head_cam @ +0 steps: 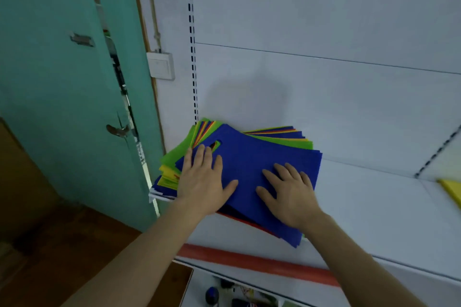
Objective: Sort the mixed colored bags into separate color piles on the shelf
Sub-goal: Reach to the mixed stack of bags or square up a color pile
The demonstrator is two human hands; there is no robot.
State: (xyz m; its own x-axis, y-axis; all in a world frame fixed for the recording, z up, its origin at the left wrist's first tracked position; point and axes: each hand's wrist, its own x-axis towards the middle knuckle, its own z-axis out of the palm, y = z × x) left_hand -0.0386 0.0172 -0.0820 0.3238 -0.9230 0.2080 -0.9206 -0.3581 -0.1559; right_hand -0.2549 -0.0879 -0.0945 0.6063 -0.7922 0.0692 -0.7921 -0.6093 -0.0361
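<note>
While flat, both hands (245, 187) press blue bag (259, 157).

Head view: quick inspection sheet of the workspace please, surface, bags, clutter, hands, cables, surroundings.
Surface: white shelf, red strip along its front edge.
Job's things: mixed stack of blue, green, yellow and red bags at the shelf's left end, blue bag on top; yellow item at the right edge, partly out of frame.
Clutter: small items on the lower shelf, too blurred to name.
Hands: left hand and right hand lie flat on the blue bag.
Cables: thin cable above the wall switch.
Surroundings: teal door to the left.
</note>
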